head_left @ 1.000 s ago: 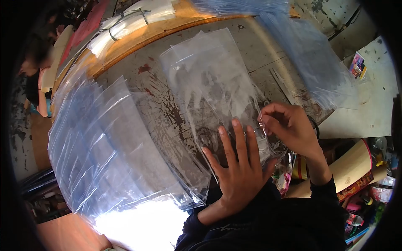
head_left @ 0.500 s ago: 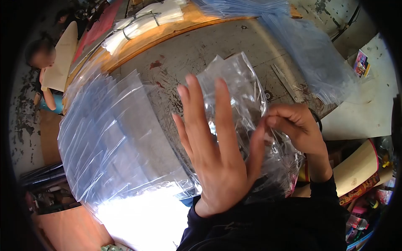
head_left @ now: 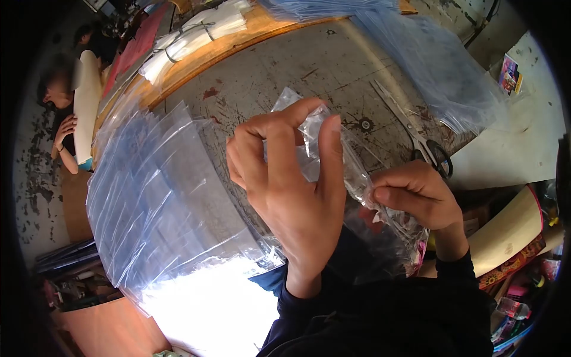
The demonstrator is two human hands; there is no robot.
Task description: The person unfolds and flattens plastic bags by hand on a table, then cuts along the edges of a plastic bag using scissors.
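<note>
A clear plastic bag [head_left: 355,177], creased lengthwise, lies between my two hands above the worn table [head_left: 285,65]. My right hand [head_left: 419,195] pinches its lower part near my body. My left hand [head_left: 288,172] is curled round its upper part, with the thumb and index finger closed near the bag's far end. To the left, a fanned pile of clear bluish plastic bags [head_left: 172,190] covers the table's side. Black-handled scissors [head_left: 413,131] lie just beyond my right hand, their blades spread a little.
Bluish plastic sheets [head_left: 428,71] hang over the far right edge. A tied white bundle [head_left: 196,35] rests on the wooden rim [head_left: 238,44]. At the far left a person [head_left: 62,113] holds a pale board [head_left: 88,101]. A rolled sheet [head_left: 505,238] and clutter stand at the lower right.
The bag has gone from lying flat to being gathered into a narrow strip. My left hand has risen off it and closed on its far part. The scissors have come into fuller view.
</note>
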